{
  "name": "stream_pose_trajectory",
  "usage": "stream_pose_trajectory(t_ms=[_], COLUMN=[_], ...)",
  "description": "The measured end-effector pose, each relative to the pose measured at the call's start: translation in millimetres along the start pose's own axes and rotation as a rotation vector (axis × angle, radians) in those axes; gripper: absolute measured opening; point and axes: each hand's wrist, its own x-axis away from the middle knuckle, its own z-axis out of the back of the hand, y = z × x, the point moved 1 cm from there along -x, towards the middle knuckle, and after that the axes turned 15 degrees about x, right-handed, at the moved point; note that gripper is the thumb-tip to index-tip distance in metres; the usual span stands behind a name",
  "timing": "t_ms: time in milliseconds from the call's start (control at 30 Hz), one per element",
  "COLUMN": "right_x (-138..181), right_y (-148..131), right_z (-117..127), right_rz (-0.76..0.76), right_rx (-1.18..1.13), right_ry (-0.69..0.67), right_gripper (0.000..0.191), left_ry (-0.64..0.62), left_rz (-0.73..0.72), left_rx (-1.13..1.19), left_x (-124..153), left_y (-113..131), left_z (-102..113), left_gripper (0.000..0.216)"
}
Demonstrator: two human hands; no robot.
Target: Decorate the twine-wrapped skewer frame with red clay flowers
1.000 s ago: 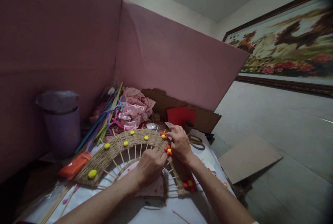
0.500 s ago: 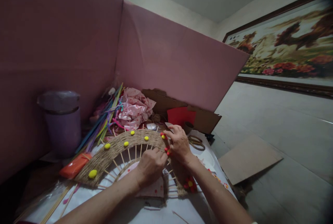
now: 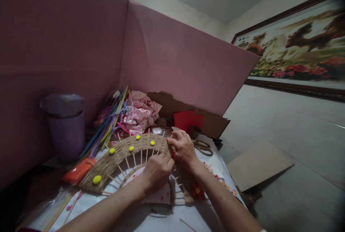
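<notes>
Head view: the woven arch (image 3: 118, 154) lies flat on the table (image 3: 167, 221), its spokes fanned toward the person. The left hand (image 3: 157, 171) is curled shut on the inner spokes, seemingly pinning the arch down, so the right hand (image 3: 184, 149) can pinch a small red bit (image 3: 168, 139) (mostly hidden by fingers) against the rim.

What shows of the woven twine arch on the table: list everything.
The woven arch is a half ring of tan twine wound across thin wooden sticks that fan out like spokes. It lies flat on the table. Yellow blobs and a red flower dot it. The left hand and right hand touch its right side.
</notes>
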Motion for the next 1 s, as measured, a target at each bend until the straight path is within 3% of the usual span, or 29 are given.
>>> stream_pose_trajectory(t_ms=[400, 1000], right_x=[-6.5, -8.0], right_y=[0.1, -0.7], right_z=[0.5, 2.8], right_rz=[-0.106, -0.077], right_rx=[-0.066, -0.034], right_ry=[0.019, 0.017], right_gripper=[0.026, 0.016], left_ry=[0.013, -0.007], left_rz=[-0.006, 0.009], left_rx=[0.006, 0.006], left_x=[1.2, 1.4], left_y=[0.0, -0.7], left_z=[-1.5, -3.0], left_gripper=[0.012, 0.013])
